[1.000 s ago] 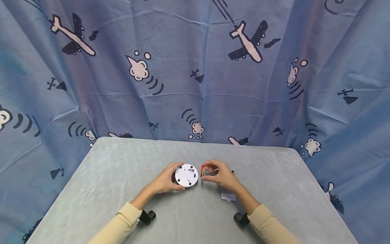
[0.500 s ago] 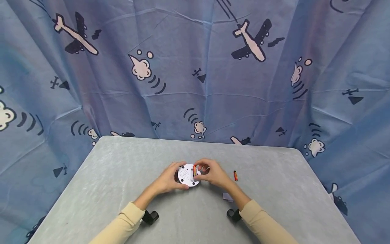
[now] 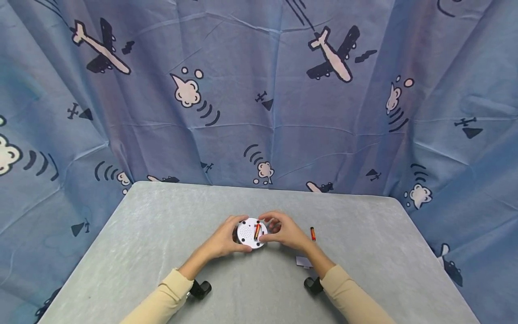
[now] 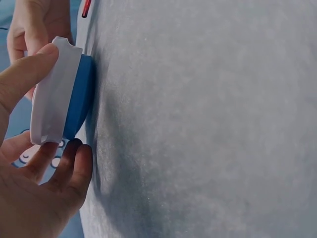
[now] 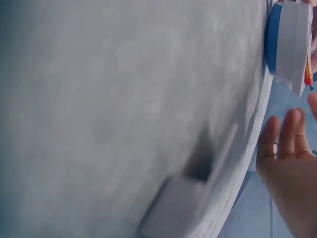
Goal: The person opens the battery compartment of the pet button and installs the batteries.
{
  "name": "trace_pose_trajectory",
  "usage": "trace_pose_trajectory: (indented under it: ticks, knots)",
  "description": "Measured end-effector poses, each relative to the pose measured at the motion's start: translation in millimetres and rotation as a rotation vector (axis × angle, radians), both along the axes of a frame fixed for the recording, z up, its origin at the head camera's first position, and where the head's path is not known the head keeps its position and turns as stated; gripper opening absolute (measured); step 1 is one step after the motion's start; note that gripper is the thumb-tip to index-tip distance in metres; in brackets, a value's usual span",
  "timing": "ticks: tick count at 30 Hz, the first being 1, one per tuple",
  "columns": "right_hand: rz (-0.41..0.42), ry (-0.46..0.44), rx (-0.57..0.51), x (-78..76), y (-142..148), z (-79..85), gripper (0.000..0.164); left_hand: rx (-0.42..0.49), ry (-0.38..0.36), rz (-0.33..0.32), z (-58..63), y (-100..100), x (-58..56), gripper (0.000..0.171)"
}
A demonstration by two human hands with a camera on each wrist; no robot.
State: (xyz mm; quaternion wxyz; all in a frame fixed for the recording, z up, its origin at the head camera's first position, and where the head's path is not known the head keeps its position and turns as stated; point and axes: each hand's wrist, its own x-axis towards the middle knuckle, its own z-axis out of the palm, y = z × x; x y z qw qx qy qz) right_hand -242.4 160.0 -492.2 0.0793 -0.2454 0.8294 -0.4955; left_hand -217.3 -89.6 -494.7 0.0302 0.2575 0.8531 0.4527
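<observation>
My left hand (image 3: pixel 224 236) grips a round white battery-powered device (image 3: pixel 245 233) by its left side, thumb and fingers on opposite edges. Its perforated base with dark feet faces up; a blue part (image 4: pixel 79 99) shows below the white rim in the left wrist view. A red and black battery (image 3: pixel 257 231) lies slanted in the device's battery compartment, one end poking above the base in the right wrist view. At the device's right edge is my right hand (image 3: pixel 285 231), thumb near the battery. In the right wrist view its fingers (image 5: pixel 287 134) are spread and hold nothing.
A second red and black battery (image 3: pixel 313 233) lies on the grey table (image 3: pixel 364 252) right of my right hand. The white battery cover (image 3: pixel 303 262) lies nearer, beside my right forearm. A blue patterned curtain (image 3: pixel 226 148) hangs behind the table.
My right hand has brought the battery left onto the device and let go of it. The battery now lies slanted in the compartment. The left hand keeps its grip.
</observation>
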Motion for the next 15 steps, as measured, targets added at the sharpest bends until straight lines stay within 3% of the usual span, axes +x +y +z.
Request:
trace_pose_trajectory:
  ticks: [6, 11, 15]
  knots:
    - [0.139, -0.095, -0.049, -0.9, 2.5, -0.2, 0.074, 0.022, 0.005, -0.008, -0.2, 0.2, 0.0, 0.089]
    - [0.150, -0.191, -0.099, -1.0, 3.5, -0.8, 0.076, 0.019, 0.008, -0.006, -0.3, 0.4, 0.1, 0.088]
    - [0.175, -0.194, -0.120, -0.3, 4.5, -1.7, 0.072, 0.018, 0.004, 0.001, -1.1, 0.2, 0.1, 0.088]
